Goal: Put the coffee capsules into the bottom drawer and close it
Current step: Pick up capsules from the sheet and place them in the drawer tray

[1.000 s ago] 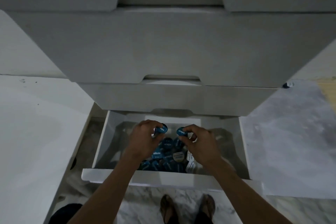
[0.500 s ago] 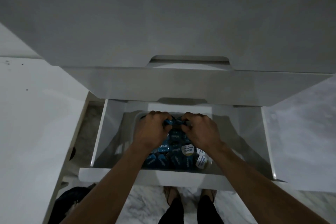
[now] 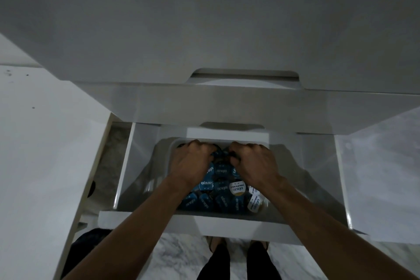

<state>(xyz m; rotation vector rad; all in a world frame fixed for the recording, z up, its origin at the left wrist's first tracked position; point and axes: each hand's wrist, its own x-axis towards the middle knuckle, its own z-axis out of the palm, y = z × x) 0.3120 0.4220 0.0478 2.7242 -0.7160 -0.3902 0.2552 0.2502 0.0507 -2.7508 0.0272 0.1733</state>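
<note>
the left hand (image 3: pixel 193 161) is curled knuckles-up over the far end of a heap of capsules (image 3: pixel 221 191), its fingertips tucked down among them and gripping at least one dark blue one; the right hand (image 3: pixel 254 161) mirrors it just beside, fingers bent and pinching a blue capsule at the same spot, so the two hands nearly touch; both bare forearms reach in from the near edge; the capsules are small round pods with flat foil lids, mostly glossy blue with white lettering, and a few white-lidded ones (image 3: pixel 236 187) lie at the near right of the heap; they sit in a shallow translucent plastic tray (image 3: pixel 163 150) with rounded corners, inside the bottom drawer (image 3: pixel 141 215), which stands pulled out; the drawer is smooth matte white board with straight walls and a flat front; above it the upper drawer fronts (image 3: pixel 227 107) are the same plain white, each with a cut-out grip notch; below lies a pale marbled floor (image 3: pixel 177 257) with grey veins.
</note>
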